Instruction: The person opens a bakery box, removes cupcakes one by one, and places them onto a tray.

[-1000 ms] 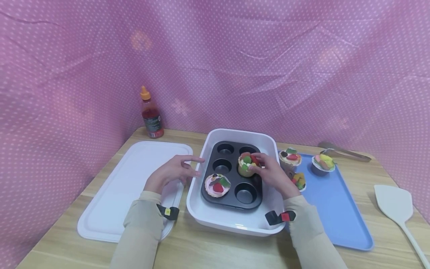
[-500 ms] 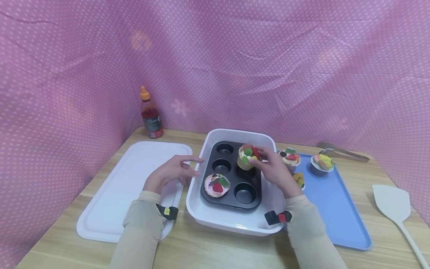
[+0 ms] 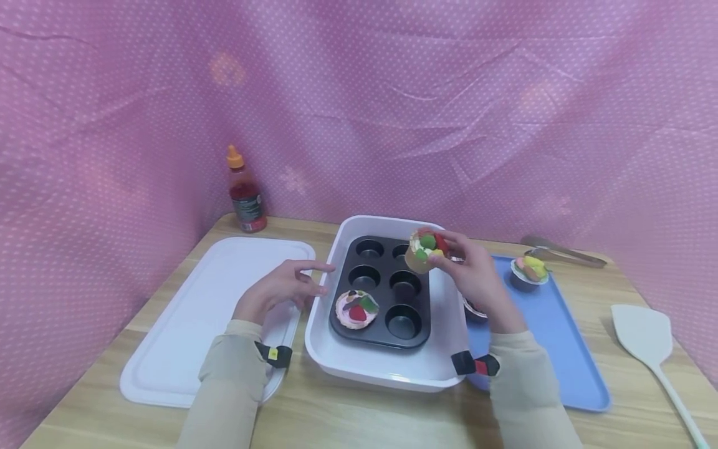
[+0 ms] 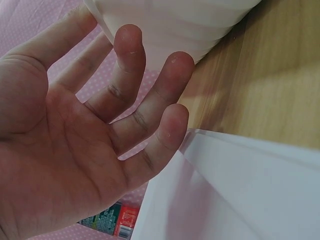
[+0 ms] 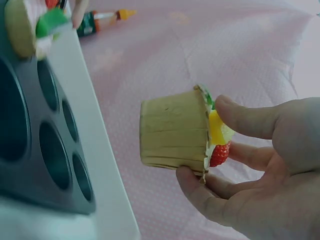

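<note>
In the head view my right hand [image 3: 483, 277] holds a toy cupcake [image 3: 419, 259] in a tan paper cup, topped with fruit, above the dark muffin tin [image 3: 384, 294]. Seen from the right wrist, thumb and fingertips pinch the rim of this cupcake [image 5: 172, 132], which is tilted on its side in that view. A second cupcake [image 3: 357, 313], with pink cream, fills the tin's near left cup; the other cups look bare. The tin lies inside a white tub [image 3: 387, 376]. My left hand [image 3: 280, 290] hovers by the tub's left wall, its fingers [image 4: 127, 75] loosely bent and holding nothing.
To the left lies a white tray [image 3: 213, 312]. A blue tray [image 3: 552, 343] on the right bears a cupcake [image 3: 530, 272] and another, mostly hidden behind my right hand. Tongs [image 3: 566, 252], a pale turner [image 3: 642, 330] and a sauce bottle [image 3: 247, 202] stand around.
My right hand has lifted the cupcake out of the tin's middle right cup and carried it up and to the right. The left hand stays nearly still.
</note>
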